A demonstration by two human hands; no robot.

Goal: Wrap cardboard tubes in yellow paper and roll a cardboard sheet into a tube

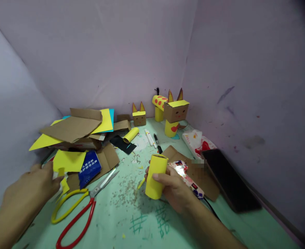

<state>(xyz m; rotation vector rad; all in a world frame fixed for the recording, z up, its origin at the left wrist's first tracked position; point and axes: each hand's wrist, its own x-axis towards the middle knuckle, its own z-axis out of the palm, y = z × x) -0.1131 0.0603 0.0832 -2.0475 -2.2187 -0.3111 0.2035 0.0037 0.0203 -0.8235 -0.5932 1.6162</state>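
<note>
Wrapped in the fingers of my right hand is a yellow paper-covered tube, held upright above the green table. On the left, my left hand is bent over the table's edge area, its fingers close to yellow paper scraps; its fingertips are partly hidden, and I cannot make out a hold. Scissors with one yellow and one red handle lie partly open between the hands. A patterned glue gun lies beyond my right hand, on cardboard.
Cardboard and coloured sheets are piled at the left. A yellow tube, markers and a cardboard cat head sit farther back. A cat-headed figure stands back right, near a dark slab.
</note>
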